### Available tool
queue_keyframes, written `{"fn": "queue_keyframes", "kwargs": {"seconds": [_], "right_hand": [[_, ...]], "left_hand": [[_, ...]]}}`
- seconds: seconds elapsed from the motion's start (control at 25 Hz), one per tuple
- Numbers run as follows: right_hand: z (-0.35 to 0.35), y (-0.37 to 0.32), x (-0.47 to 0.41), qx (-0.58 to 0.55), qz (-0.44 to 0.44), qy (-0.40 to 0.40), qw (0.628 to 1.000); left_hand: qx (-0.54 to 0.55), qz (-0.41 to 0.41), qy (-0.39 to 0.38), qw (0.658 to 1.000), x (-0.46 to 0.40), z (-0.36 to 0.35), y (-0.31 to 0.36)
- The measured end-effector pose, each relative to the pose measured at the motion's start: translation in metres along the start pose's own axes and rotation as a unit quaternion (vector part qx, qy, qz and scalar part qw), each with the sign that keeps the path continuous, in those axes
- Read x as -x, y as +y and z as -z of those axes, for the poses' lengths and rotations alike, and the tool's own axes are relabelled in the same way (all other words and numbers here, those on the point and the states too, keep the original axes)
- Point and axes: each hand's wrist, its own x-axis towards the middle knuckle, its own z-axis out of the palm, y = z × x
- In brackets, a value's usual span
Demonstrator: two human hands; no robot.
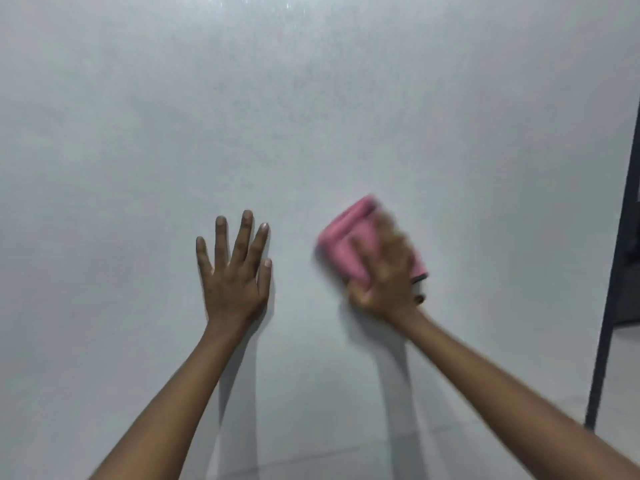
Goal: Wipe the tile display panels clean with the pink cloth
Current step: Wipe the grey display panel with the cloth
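A large pale grey tile display panel [311, 116] fills nearly the whole view. My left hand [235, 271] lies flat against it with straight, spread fingers. To its right, my right hand [384, 271] presses a folded pink cloth [346, 237] against the panel, thumb and fingers around the cloth. The right hand and cloth are blurred by motion. A small dark edge shows at the cloth's lower right corner.
A dark metal frame post [613, 271] runs down the right edge of the view, beside the panel. Pale floor tiles [346, 455] appear at the bottom, below the panel. Faint light streaks mark the panel's top.
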Motion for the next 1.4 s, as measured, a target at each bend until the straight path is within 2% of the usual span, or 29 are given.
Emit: {"fn": "queue_keyframes", "kwargs": {"seconds": [0.04, 0.08, 0.12, 0.16, 0.2, 0.28, 0.36, 0.4, 0.48, 0.52, 0.6, 0.64, 0.68, 0.72, 0.76, 0.8, 0.84, 0.88, 0.92, 0.96, 1.04, 1.08, 1.16, 1.2, 1.24, 1.28, 1.32, 1.36, 1.4], "right_hand": [[-0.01, -0.034, 0.045, -0.01, 0.146, -0.085, 0.986], [-0.014, -0.061, 0.087, -0.019, 0.288, -0.181, 0.94], [-0.014, -0.078, 0.119, -0.021, 0.389, -0.26, 0.884], [-0.012, -0.085, 0.136, -0.018, 0.428, -0.306, 0.85], [-0.01, -0.079, 0.135, -0.021, 0.418, -0.309, 0.854], [0.001, -0.043, 0.1, -0.016, 0.29, -0.225, 0.93], [0.021, 0.019, 0.046, 0.027, 0.1, -0.092, 0.99], [0.035, 0.053, 0.017, 0.039, 0.005, -0.044, 0.998], [0.058, 0.094, -0.02, 0.014, -0.171, 0.046, 0.984], [0.057, 0.098, -0.021, 0.011, -0.22, 0.078, 0.972], [0.039, 0.072, 0.013, 0.026, -0.229, 0.081, 0.97], [0.028, 0.046, 0.043, 0.031, -0.191, 0.046, 0.98], [0.017, 0.013, 0.079, 0.024, -0.114, -0.011, 0.993], [0.007, -0.019, 0.118, 0.004, 0.007, -0.095, 0.995], [-0.001, -0.048, 0.157, 0.001, 0.158, -0.184, 0.97], [-0.003, -0.074, 0.187, -0.002, 0.292, -0.267, 0.918], [-0.002, -0.09, 0.207, -0.004, 0.371, -0.333, 0.867], [0.001, -0.095, 0.214, -0.007, 0.391, -0.367, 0.844], [0.003, -0.085, 0.209, -0.018, 0.377, -0.36, 0.853], [0.009, -0.069, 0.192, -0.033, 0.324, -0.33, 0.886], [0.029, -0.013, 0.148, -0.021, 0.147, -0.223, 0.963], [0.043, 0.03, 0.126, -0.007, 0.044, -0.157, 0.987], [0.077, 0.104, 0.082, 0.012, -0.177, -0.053, 0.983], [0.085, 0.125, 0.071, -0.001, -0.261, -0.007, 0.965], [0.086, 0.132, 0.071, -0.007, -0.306, 0.024, 0.952], [0.081, 0.127, 0.084, 0.0, -0.307, 0.037, 0.951], [0.073, 0.111, 0.106, 0.006, -0.27, 0.027, 0.962], [0.064, 0.084, 0.138, 0.002, -0.207, -0.014, 0.978], [0.054, 0.057, 0.18, -0.019, -0.097, -0.089, 0.991]], "left_hand": [[-0.001, -0.003, -0.005, 1.0, -0.003, 0.001, -0.001], [0.003, -0.005, -0.015, 1.0, -0.006, 0.003, -0.002], [0.012, -0.006, -0.022, 1.0, -0.008, 0.006, -0.004], [0.026, -0.004, -0.027, 0.999, -0.006, 0.009, -0.005], [0.04, 0.004, -0.025, 0.999, 0.001, 0.01, -0.006], [0.062, 0.03, -0.01, 0.998, 0.029, 0.009, -0.004], [0.064, 0.041, -0.014, 0.997, 0.066, 0.003, 0.006], [0.051, 0.038, -0.021, 0.998, 0.08, -0.003, 0.01], [0.019, 0.036, -0.027, 0.999, 0.091, -0.016, 0.013], [0.013, 0.038, -0.023, 0.999, 0.091, -0.02, 0.012], [0.01, 0.039, -0.015, 0.999, 0.093, -0.024, 0.011], [0.008, 0.039, -0.009, 0.999, 0.095, -0.023, 0.012], [0.007, 0.038, -0.006, 0.999, 0.096, -0.023, 0.013], [0.006, 0.036, -0.009, 0.999, 0.097, -0.022, 0.014], [0.006, 0.034, -0.015, 0.999, 0.095, -0.021, 0.014], [0.006, 0.032, -0.022, 0.999, 0.093, -0.019, 0.013], [0.008, 0.035, -0.027, 0.999, 0.091, -0.017, 0.012], [0.019, 0.044, -0.031, 0.998, 0.091, -0.015, 0.011], [0.039, 0.054, -0.033, 0.997, 0.092, -0.015, 0.014], [0.066, 0.058, -0.037, 0.995, 0.094, -0.015, 0.021], [0.109, 0.023, -0.049, 0.993, 0.104, -0.017, 0.048], [0.117, 0.0, -0.058, 0.991, 0.112, -0.021, 0.061], [0.085, -0.011, -0.063, 0.994, 0.128, -0.036, 0.08], [0.058, -0.007, -0.057, 0.997, 0.134, -0.043, 0.083], [0.036, -0.004, -0.046, 0.998, 0.14, -0.049, 0.083], [0.021, -0.001, -0.038, 0.999, 0.146, -0.053, 0.083], [0.01, -0.001, -0.03, 0.999, 0.151, -0.055, 0.082], [-0.001, -0.001, -0.025, 1.0, 0.153, -0.056, 0.082], [-0.006, 0.001, -0.024, 1.0, 0.152, -0.056, 0.083]]}}
